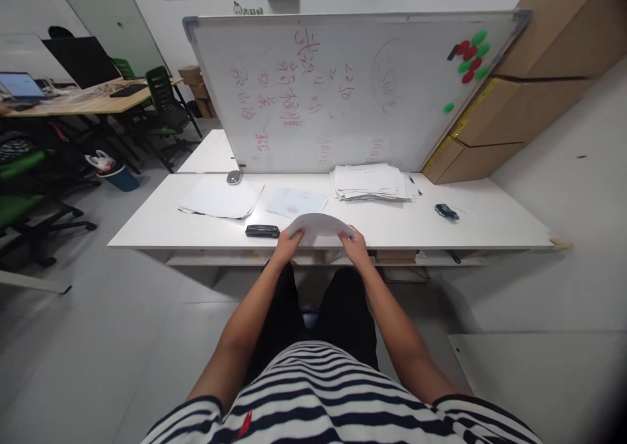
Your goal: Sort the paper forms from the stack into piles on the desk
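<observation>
Between my two hands is a white sheet of paper (321, 225), bowed upward in the middle above the desk's front edge. My left hand (289, 243) is closed on its left side, thumb on top. The right side is pinched by my right hand (353, 243). Whether it is one sheet or a few, I cannot tell. Just left of my left hand lies a black stapler (262, 231). Behind the held paper, a pale blue printed sheet (296, 202) rests flat on the desk.
The white desk (392, 232) carries a tall paper stack (369, 181), a thinner pile (220, 199), a computer mouse (234, 177) and a dark teal object (447, 211). A whiteboard (313, 98) stands along the back. Cardboard boxes (519, 108) are stacked at the right.
</observation>
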A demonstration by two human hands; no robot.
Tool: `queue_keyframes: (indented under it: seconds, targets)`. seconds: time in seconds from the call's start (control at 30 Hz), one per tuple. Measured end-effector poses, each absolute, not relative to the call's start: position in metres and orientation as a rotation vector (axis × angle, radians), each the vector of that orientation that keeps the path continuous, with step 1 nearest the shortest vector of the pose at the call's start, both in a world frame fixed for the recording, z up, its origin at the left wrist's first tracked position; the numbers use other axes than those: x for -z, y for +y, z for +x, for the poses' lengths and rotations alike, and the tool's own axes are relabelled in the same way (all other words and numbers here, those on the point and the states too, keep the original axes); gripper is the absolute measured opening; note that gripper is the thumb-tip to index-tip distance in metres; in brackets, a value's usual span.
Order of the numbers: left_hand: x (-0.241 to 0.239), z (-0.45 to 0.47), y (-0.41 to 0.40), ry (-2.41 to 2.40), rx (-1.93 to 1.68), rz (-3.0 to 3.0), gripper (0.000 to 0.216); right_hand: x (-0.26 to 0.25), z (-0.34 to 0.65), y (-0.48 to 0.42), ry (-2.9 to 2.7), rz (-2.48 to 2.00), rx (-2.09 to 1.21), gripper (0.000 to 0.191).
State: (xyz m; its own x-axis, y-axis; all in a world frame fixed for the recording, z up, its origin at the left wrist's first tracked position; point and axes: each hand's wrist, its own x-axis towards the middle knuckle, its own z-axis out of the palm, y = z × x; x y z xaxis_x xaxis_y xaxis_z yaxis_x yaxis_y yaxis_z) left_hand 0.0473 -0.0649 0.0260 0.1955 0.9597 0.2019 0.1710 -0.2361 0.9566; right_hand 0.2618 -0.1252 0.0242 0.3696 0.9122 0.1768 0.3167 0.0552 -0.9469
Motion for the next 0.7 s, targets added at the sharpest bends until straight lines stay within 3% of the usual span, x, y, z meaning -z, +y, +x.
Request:
queue_keyframes:
  seconds: [0.27,0.33,0.43,0.6,0.7]
  targets:
    - [-0.034,0.039,-0.077,1.136,-1.124,1.631,0.038,-0.014,0.258,-0.146,-1.246,-1.654,-0.565,0.045]
    - [-0.043,0.028,-0.076,1.141,-1.229,1.672,0.045,-0.011,0.257,-0.156,-1.202,-1.656,-0.626,0.045]
    - [-0.053,0.002,-0.061,1.35,-1.291,1.887,0.037,-0.002,0.25,-0.171,-0.977,-1.588,-0.83,0.048]
    - [-0.04,-0.029,-0.02,1.799,-0.74,2.305,0.037,0.016,0.228,-0.179,-0.657,-1.437,-1.125,0.051]
    - [-0.028,-0.032,-0.007,1.921,-0.627,2.293,0.045,0.019,0.216,-0.177,-0.662,-1.456,-1.145,0.048]
